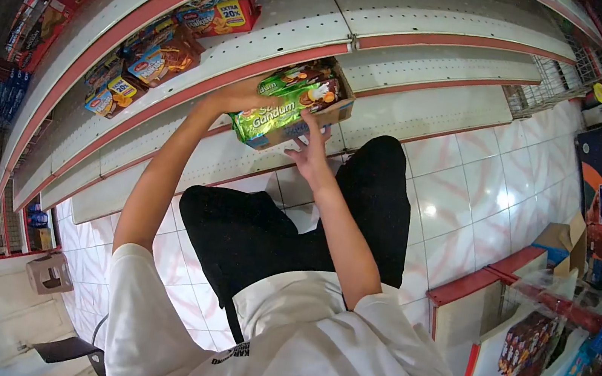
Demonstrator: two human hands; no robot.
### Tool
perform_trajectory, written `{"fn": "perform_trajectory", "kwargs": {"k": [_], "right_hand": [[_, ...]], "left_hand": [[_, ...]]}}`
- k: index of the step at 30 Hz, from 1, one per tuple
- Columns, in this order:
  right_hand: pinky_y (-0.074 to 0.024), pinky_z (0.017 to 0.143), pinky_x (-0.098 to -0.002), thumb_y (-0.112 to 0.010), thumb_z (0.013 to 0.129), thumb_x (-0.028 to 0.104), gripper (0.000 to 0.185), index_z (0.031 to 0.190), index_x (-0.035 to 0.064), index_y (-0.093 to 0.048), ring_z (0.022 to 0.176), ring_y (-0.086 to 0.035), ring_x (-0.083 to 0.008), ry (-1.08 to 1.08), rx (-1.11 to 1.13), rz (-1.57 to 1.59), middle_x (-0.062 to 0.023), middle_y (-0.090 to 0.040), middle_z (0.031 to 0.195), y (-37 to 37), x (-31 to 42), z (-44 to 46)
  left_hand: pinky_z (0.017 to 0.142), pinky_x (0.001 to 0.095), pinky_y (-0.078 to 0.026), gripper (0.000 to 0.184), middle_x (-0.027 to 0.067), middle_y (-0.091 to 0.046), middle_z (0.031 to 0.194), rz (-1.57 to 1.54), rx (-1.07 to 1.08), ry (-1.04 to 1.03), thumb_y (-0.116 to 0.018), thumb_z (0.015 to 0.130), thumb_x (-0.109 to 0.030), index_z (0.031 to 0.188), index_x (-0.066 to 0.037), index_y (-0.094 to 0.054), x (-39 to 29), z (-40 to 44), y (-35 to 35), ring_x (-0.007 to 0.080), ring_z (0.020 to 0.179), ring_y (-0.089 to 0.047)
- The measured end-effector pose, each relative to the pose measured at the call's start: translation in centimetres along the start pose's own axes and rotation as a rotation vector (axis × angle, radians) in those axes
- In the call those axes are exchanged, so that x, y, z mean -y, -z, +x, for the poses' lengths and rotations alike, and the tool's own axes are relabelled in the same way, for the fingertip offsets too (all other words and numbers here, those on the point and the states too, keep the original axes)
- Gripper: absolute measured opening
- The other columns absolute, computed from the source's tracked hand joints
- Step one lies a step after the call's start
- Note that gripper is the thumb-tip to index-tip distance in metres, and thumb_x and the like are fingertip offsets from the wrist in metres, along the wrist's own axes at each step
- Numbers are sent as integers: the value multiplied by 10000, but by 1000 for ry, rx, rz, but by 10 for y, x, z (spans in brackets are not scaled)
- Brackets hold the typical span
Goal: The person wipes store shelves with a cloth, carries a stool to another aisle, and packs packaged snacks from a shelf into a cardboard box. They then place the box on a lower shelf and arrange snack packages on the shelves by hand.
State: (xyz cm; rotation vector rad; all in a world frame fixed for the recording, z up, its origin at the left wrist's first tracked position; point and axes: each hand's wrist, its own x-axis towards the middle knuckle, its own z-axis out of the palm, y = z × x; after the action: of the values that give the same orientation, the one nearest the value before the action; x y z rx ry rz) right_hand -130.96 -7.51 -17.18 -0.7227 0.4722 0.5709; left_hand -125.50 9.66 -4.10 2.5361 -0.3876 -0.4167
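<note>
My left hand (240, 98) is at the left end of a green biscuit packet (280, 115) with "Gandum" printed on it. Its fingers wrap over the packet's edge and are partly hidden. The packet sits in the mouth of an open cardboard box (340, 111), with similar packets behind it. My right hand (311, 151) is at the box's near side, fingers spread, the thumb against the packet's lower right edge. Box and packets are at the front of a low white shelf (395, 109), above my bent knees.
Red-edged metal shelves curve across the front. Biscuit packs (159, 55) and a red and yellow pack (225, 11) stand on the shelf at upper left. White tiles (460, 194) cover the floor. A red-topped display unit (486, 281) stands at right, a brown carton (50, 273) at lower left.
</note>
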Motion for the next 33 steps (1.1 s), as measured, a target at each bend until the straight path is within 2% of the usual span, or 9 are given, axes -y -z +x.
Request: {"fn": "perform_trajectory", "kwargs": {"k": [4, 5, 8, 9, 14, 16, 17, 26, 33], "right_hand": [[-292, 933, -640, -724, 606, 593, 1101, 1398, 260, -37, 1264, -262, -393, 2, -36, 63, -149, -231, 1386, -2, 6, 4], [-312, 915, -642, -707, 615, 598, 1051, 1391, 238, -96, 1252, -277, -390, -6, -21, 111, -153, -247, 1373, -1, 7, 5], [-350, 885, -638, -691, 629, 588, 946, 1345, 216, -196, 1230, -296, -388, 34, -64, 101, -152, -269, 1338, 0, 2, 8], [-422, 839, -597, -683, 647, 564, 879, 1296, 189, -226, 1187, -351, -383, 45, -45, 103, -147, -313, 1286, 3, 1, 9], [-503, 798, -514, -669, 686, 528, 811, 1258, 129, -255, 1090, -457, -362, 101, 12, 131, -140, -390, 1210, 6, -2, 6], [-503, 812, -511, -656, 700, 525, 771, 1242, 108, -301, 1098, -451, -359, 102, 55, 102, -141, -393, 1204, 6, 0, 2], [-508, 822, -507, -648, 707, 515, 746, 1236, 88, -339, 1104, -444, -357, 99, 62, 100, -141, -391, 1200, 8, 0, 3], [-502, 851, -544, -652, 713, 456, 800, 1304, 84, -263, 1151, -395, -382, 79, 74, 108, -155, -352, 1203, 19, 1, 4], [-487, 876, -539, -633, 738, 439, 754, 1298, 74, -283, 1164, -382, -384, 89, 141, 115, -157, -352, 1197, 22, 3, 2]], "left_hand": [[1053, 359, -303, 843, 222, -390, 1384, -62, -4, 241, -470, 823, -642, 1403, -50, -317, 0, 7, -3, 300, 1277, -387], [1035, 358, -326, 796, 210, -439, 1347, 130, -122, 138, -532, 811, -598, 1377, -63, -371, 5, 8, -11, 294, 1243, -426], [1016, 363, -346, 750, 194, -483, 1306, 19, -93, 109, -584, 800, -556, 1343, -66, -420, 16, 15, -13, 292, 1204, -462], [1007, 368, -356, 717, 186, -509, 1276, -31, -122, 95, -635, 790, -494, 1325, -59, -437, 11, 12, -12, 296, 1178, -482], [999, 370, -365, 689, 177, -514, 1273, -5, -173, 37, -654, 793, -442, 1327, -65, -437, 20, 17, -17, 275, 1177, -484], [997, 369, -368, 684, 173, -517, 1271, 194, -265, -24, -650, 796, -439, 1324, -61, -439, 32, 22, -20, 267, 1175, -484], [1048, 401, -305, 752, 210, -429, 1351, 112, -186, 39, -633, 767, -474, 1352, -65, -398, 33, 25, -18, 344, 1245, -409], [1051, 373, -307, 764, 199, -444, 1338, 128, -102, -41, -702, 745, -356, 1360, -44, -373, 4, 18, -10, 306, 1254, -411], [1053, 367, -305, 810, 209, -467, 1318, 117, -91, -13, -714, 658, -348, 1346, -60, -400, 39, 37, -32, 324, 1233, -430]]}}
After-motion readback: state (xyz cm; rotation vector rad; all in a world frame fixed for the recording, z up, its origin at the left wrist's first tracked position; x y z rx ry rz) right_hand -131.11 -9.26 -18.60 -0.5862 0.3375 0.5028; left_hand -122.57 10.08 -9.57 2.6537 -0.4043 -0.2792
